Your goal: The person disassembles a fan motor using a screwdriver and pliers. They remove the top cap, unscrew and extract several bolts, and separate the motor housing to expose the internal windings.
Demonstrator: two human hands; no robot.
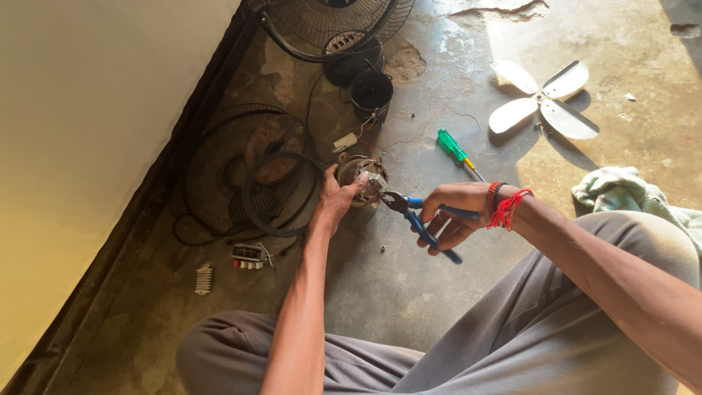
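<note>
A round fan motor [353, 170] with metal plates and wires sits on the concrete floor. My left hand [334, 201] grips its near side, thumb on top. My right hand [451, 213] is closed on blue-handled pliers [420, 216], and their jaws touch the motor's right edge. A red thread band is tied around my right wrist.
A green-handled screwdriver [455, 151] lies right of the motor. White fan blades [541, 99] rest at far right, and a pale cloth [621, 192] is by my right knee. Wire fan guards [245, 172] lie left; a black housing [371, 93], a switch block [248, 255] and a wall [88, 146] are nearby.
</note>
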